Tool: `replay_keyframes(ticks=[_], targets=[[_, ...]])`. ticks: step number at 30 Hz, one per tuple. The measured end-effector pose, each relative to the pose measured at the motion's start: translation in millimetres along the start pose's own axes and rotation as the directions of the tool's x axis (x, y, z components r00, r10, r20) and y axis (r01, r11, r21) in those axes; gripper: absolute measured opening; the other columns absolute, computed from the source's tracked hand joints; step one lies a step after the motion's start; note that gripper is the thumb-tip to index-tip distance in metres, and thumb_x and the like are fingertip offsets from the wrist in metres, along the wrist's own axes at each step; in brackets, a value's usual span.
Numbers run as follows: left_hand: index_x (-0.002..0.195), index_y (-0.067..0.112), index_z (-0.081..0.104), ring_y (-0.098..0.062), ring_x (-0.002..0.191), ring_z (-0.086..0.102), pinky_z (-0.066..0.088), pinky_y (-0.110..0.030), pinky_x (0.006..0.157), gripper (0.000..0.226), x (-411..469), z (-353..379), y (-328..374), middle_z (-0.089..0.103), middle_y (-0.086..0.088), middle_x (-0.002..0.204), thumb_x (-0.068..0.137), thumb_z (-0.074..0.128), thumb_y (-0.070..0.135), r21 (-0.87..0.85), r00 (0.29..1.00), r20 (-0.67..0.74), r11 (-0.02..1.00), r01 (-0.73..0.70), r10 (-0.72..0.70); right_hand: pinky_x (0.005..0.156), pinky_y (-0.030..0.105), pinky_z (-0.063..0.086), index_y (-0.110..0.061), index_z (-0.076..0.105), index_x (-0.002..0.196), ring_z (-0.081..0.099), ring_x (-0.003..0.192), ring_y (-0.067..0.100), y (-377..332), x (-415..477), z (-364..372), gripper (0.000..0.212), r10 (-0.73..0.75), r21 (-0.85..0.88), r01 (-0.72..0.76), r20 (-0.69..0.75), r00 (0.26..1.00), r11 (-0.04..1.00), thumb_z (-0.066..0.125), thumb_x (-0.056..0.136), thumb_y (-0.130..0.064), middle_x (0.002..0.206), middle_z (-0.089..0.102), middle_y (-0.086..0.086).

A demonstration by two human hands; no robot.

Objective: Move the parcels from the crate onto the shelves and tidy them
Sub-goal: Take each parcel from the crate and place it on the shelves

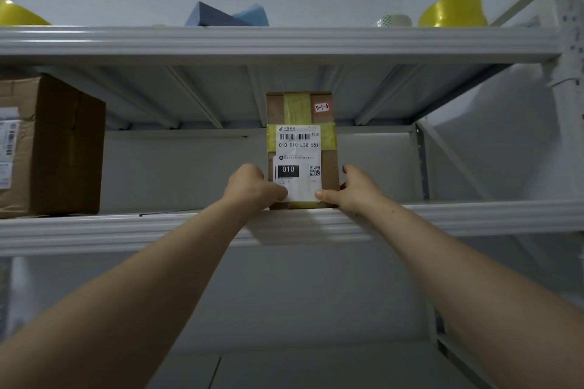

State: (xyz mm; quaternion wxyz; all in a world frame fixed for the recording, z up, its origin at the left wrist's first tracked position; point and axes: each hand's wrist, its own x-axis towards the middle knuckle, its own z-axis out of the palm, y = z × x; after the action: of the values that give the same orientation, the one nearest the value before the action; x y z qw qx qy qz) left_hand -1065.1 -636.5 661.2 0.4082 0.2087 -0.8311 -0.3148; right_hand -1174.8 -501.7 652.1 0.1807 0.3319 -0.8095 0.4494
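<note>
A small brown cardboard parcel point(300, 142) stands upright at the front edge of the middle shelf point(126, 227). It has yellow tape, a white shipping label reading 010-010-L30-551 and a red tag marked S-1-6. My left hand point(252, 186) grips its lower left corner, thumb on the label. My right hand point(350, 188) grips its lower right corner. Both arms reach up from below. The crate is out of view.
A large brown cardboard box point(53, 145) with a label stands at the left end of the same shelf. On the top shelf point(284, 41) lie yellow tape rolls point(452, 11), blue foam pieces point(227, 16) and a white roll. A perforated upright post point(568, 41) rises at right.
</note>
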Motion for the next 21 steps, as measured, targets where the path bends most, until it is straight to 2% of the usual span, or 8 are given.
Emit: replay_keyframes(ticks=[2,4,5,7,8,11,16,21], targets=[[0.056,0.011,0.039,-0.020,0.056,0.038,0.026,-0.025,0.050,0.035,-4,-2,2,0.043,-0.003,0.060,0.074,0.068,0.014,-0.005,0.999,-0.052,1.000,-0.014,0.014,0.089,0.033,0.041,-0.003,0.035,0.137,0.050,0.117,0.026,1,0,0,0.073,0.006,0.010,-0.006,-0.016,1.000,1.000,0.072,0.083,-0.034,0.130,0.051,0.012],[0.063,0.013,0.044,-0.026,0.064,0.043,0.028,-0.026,0.053,0.025,-12,-4,4,0.044,-0.003,0.064,0.076,0.065,0.018,0.036,0.986,-0.141,0.996,-0.085,0.089,0.096,0.036,0.040,-0.004,0.031,0.141,0.046,0.125,0.028,4,0,0,0.080,0.008,0.040,-0.006,-0.042,0.999,0.999,0.073,0.081,-0.036,0.139,0.046,0.013],[0.077,0.014,0.056,-0.028,0.076,0.050,0.035,-0.027,0.059,0.011,-18,-4,6,0.052,-0.004,0.077,0.078,0.064,0.022,0.087,0.972,-0.183,0.988,-0.131,0.145,0.101,0.037,0.038,-0.005,0.027,0.144,0.043,0.130,0.028,5,0,0,0.086,0.005,0.056,-0.001,-0.060,0.998,0.998,0.074,0.080,-0.038,0.144,0.042,0.013],[0.121,0.016,0.058,-0.025,0.106,0.054,0.046,-0.034,0.081,0.042,-26,-3,7,0.055,-0.004,0.117,0.082,0.063,0.029,0.184,0.931,-0.263,0.960,-0.211,0.255,0.107,0.038,0.036,-0.008,0.023,0.148,0.038,0.136,0.026,8,-1,-1,0.095,-0.005,0.092,0.015,-0.107,0.994,0.996,0.076,0.077,-0.040,0.150,0.036,0.012],[0.129,0.017,0.053,-0.022,0.113,0.052,0.047,-0.036,0.087,0.049,-32,-1,9,0.051,-0.002,0.125,0.083,0.062,0.029,0.200,0.900,-0.302,0.944,-0.261,0.313,0.108,0.038,0.035,-0.010,0.023,0.149,0.037,0.136,0.025,9,-3,-2,0.096,-0.010,0.104,0.024,-0.137,0.991,0.994,0.076,0.076,-0.042,0.151,0.035,0.011],[0.129,0.018,0.054,-0.017,0.113,0.052,0.048,-0.033,0.083,0.047,-55,11,17,0.050,0.001,0.126,0.083,0.062,0.022,0.222,0.809,-0.324,0.871,-0.438,0.490,0.106,0.036,0.035,-0.012,0.027,0.147,0.037,0.136,0.024,16,-16,-9,0.089,-0.024,0.107,0.050,-0.237,0.971,0.993,0.074,0.078,-0.043,0.150,0.034,0.009],[0.130,0.018,0.053,-0.017,0.117,0.049,0.047,-0.033,0.080,0.045,-91,53,26,0.053,0.001,0.126,0.086,0.059,0.024,0.212,0.763,-0.120,0.767,-0.606,0.635,0.104,0.036,0.034,-0.013,0.034,0.143,0.041,0.130,0.025,44,-63,-37,0.068,-0.008,-0.003,0.008,-0.449,0.894,1.000,0.063,0.088,-0.038,0.147,0.035,0.009],[0.141,0.021,0.041,-0.021,0.132,0.036,0.038,-0.035,0.100,0.061,-130,99,28,0.046,0.000,0.142,0.085,0.059,0.036,0.084,0.694,0.249,0.699,-0.710,0.676,0.112,0.040,0.024,-0.014,0.033,0.144,0.031,0.137,0.030,91,-147,-76,0.070,0.146,-0.283,-0.342,-0.540,0.829,0.896,0.061,0.087,-0.043,0.149,0.034,0.011]])
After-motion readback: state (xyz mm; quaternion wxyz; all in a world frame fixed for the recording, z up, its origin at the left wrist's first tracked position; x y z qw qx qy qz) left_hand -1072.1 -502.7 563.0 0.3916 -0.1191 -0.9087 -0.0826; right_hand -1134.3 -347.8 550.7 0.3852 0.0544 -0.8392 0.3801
